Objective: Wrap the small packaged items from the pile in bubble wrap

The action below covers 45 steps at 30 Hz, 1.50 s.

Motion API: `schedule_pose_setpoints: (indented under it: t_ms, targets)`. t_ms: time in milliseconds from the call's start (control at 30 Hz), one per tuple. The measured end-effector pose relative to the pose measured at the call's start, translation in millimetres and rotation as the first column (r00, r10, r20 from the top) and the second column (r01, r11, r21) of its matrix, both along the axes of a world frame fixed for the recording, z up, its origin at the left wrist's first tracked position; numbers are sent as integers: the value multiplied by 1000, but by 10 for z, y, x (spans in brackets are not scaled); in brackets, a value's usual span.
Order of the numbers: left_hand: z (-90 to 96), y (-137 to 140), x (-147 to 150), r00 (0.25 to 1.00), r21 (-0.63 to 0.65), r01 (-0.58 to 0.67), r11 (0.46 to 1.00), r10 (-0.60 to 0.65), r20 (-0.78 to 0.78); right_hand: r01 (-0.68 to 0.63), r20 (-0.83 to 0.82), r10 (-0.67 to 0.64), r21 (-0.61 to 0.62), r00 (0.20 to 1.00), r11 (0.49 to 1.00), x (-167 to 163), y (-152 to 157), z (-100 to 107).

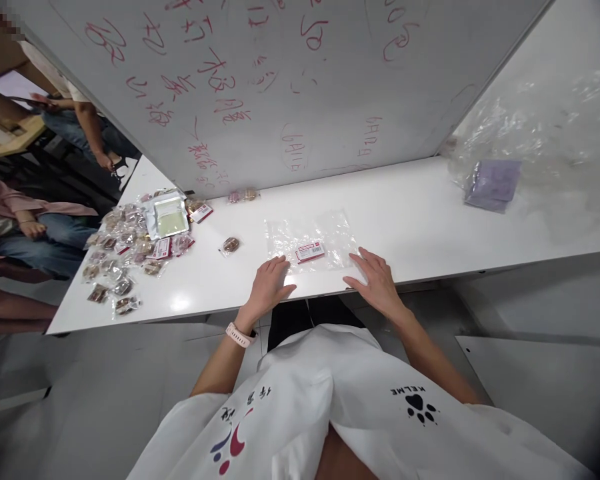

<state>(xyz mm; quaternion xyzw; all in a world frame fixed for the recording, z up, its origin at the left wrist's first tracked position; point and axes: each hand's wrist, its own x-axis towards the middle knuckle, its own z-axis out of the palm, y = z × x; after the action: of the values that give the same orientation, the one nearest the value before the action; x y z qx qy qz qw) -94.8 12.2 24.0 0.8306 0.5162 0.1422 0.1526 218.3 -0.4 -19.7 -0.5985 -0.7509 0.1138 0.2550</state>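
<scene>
A clear plastic bag lies flat on the white table in front of me, with a small red-and-white labelled packet on or inside it; I cannot tell which. At the bag's near left corner rests my left hand, fingers stretched out and a pink watch band on the wrist. My right hand lies by the near right corner, its thumb and fingers apart. Neither hand grips anything. A single brown wrapped snack sits to the left of the bag.
Many small wrapped snacks are heaped at the table's left, with a silver-green pouch on top. A whiteboard with red writing stands along the back. At right, a large clear plastic sheet lies by a purple packet. People sit at left.
</scene>
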Motion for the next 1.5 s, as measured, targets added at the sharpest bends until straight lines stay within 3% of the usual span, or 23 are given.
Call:
schedule_pose_setpoints:
  t_ms: [133,300,433,600,800,933,1000,1100,1200,1300,1367,1433,1500]
  targets:
    - [35,-161,68,999,38,-36,999,37,-37,-8,39,7,33,999,999,-98,96,39]
    - [122,178,414,997,107,-80,991,78,23,-52,66,47,83,997,995,-315,282,28]
    - [130,514,648,994,-21,-46,999,43,-101,-88,102,79,82,992,993,-328,351,47]
    - [134,604,685,988,-70,-55,996,44,-151,-104,52,100,74,994,992,-269,393,88]
    - [131,569,652,984,-32,-56,998,50,-173,-25,-38,26,28,999,999,-341,456,105]
    - [147,567,643,985,-42,-63,997,55,-166,16,-228,-21,-25,973,1000,-280,496,106]
    - [158,561,636,985,-42,-63,997,55,-166,110,-269,-111,-20,957,994,-168,516,90]
    - [155,546,619,985,-33,-65,997,59,-162,246,-204,-239,10,949,969,29,529,40]
    - [119,534,595,987,-21,-77,997,73,-142,138,-164,-147,-61,975,988,111,514,-14]
    - [74,528,577,988,-1,-83,997,82,-128,-80,-344,34,-121,938,989,13,487,-38]
    - [56,526,573,988,12,-81,997,82,-128,-148,-465,84,-102,881,984,-96,474,-38]
    - [50,524,574,988,15,-81,997,82,-130,-123,-484,69,-81,873,989,-174,470,-36]
    - [53,522,578,987,8,-86,996,87,-133,-17,-407,-11,-66,913,998,-190,474,-40]
